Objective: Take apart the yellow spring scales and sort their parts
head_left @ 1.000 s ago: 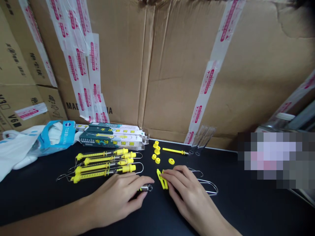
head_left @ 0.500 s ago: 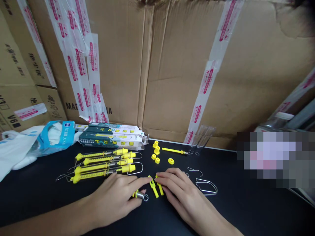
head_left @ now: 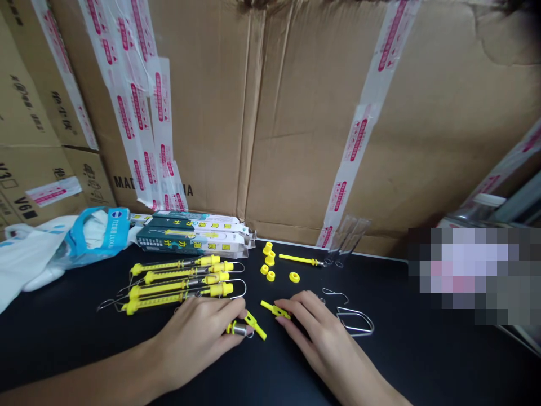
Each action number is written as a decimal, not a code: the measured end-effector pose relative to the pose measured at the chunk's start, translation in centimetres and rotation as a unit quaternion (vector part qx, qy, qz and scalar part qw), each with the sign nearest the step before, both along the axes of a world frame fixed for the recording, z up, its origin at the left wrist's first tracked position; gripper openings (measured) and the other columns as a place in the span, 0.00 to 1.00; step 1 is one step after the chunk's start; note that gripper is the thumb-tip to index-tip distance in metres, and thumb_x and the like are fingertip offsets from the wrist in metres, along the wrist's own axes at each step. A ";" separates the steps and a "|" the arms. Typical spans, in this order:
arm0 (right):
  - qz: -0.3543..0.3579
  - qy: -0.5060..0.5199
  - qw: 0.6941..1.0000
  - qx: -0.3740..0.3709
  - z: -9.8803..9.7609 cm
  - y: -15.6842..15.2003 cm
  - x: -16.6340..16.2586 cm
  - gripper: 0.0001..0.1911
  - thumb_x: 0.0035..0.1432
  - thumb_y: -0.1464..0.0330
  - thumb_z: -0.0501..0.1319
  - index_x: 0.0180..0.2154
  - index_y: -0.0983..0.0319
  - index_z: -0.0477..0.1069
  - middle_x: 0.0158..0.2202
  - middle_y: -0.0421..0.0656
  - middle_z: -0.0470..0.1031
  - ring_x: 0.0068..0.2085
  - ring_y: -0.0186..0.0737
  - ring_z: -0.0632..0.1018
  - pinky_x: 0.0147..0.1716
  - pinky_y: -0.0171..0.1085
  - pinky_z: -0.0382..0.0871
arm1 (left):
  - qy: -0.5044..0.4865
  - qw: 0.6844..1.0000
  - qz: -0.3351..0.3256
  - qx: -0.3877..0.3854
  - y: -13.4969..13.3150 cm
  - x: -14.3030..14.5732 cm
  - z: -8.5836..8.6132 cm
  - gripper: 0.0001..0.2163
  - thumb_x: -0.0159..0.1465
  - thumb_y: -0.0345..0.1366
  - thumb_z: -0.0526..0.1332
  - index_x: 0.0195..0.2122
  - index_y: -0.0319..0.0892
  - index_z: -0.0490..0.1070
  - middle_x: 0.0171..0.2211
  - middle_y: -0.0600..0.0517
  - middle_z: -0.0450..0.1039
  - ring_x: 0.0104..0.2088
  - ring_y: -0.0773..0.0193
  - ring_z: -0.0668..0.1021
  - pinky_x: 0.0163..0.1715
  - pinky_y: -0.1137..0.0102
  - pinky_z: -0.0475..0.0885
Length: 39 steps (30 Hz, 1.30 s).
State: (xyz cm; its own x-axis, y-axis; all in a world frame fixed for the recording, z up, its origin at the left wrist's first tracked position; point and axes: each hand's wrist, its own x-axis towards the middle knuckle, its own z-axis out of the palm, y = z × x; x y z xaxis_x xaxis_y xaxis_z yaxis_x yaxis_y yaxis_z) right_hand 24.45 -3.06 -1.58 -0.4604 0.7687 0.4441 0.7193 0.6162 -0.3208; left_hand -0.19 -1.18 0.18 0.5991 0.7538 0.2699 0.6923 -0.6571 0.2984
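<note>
My left hand (head_left: 200,330) is closed, pinching a small yellow slotted plastic piece (head_left: 256,326) between thumb and forefinger. A metal spring (head_left: 239,329) with a yellow end and a wire ring sticks out from under the same fingers. Across a short gap, my right hand (head_left: 321,332) pinches a second yellow slotted piece (head_left: 270,308), its narrow end pointing left. Beyond my left hand lie several assembled yellow tube spring scales (head_left: 169,287) with wire hooks. A wire S-shaped hook (head_left: 335,293) and a bent wire loop (head_left: 357,322) rest right of my right hand.
Several yellow plastic caps (head_left: 269,258) and a yellow ring (head_left: 294,277) lie ahead, near a yellow rod (head_left: 298,259). Clear tubes (head_left: 349,239) stand by the cardboard wall (head_left: 291,141). Printed boxes (head_left: 190,239) and a blue-white tissue pack (head_left: 97,231) are back left.
The two slotted pieces, side by side before, are now apart. The right-hand one has turned, its narrow end now pointing left; the left-hand one has shifted left, into my left fingers' pinch.
</note>
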 end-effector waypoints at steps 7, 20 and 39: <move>0.044 0.030 0.998 -0.041 0.5 -0.7 -1.1 0.15 0.67 0.66 0.61 0.54 0.59 0.69 0.44 0.45 0.73 0.44 0.43 0.79 0.44 0.42 0.79 | -0.004 1.000 -0.015 0.021 0.0 0.1 0.1 0.07 0.62 0.27 0.66 0.34 0.45 0.68 0.32 0.58 0.79 0.30 0.64 0.81 0.27 0.74 0.68; 0.011 0.013 1.000 0.003 -0.1 -0.2 -0.9 0.12 0.69 0.74 0.55 0.52 0.62 0.70 0.46 0.49 0.73 0.46 0.46 0.77 0.47 0.49 0.77 | -0.045 0.997 -0.060 0.002 0.2 0.0 -0.4 0.14 0.64 0.27 0.62 0.49 0.48 0.69 0.38 0.56 0.79 0.33 0.64 0.81 0.34 0.73 0.73; -0.016 0.052 0.997 0.049 -0.2 -0.3 -0.8 0.16 0.68 0.67 0.58 0.56 0.60 0.68 0.48 0.50 0.73 0.48 0.47 0.78 0.46 0.46 0.79 | -0.064 0.995 -0.082 -0.005 -0.1 0.0 0.1 0.17 0.64 0.28 0.52 0.54 0.46 0.63 0.47 0.51 0.77 0.43 0.61 0.82 0.44 0.66 0.77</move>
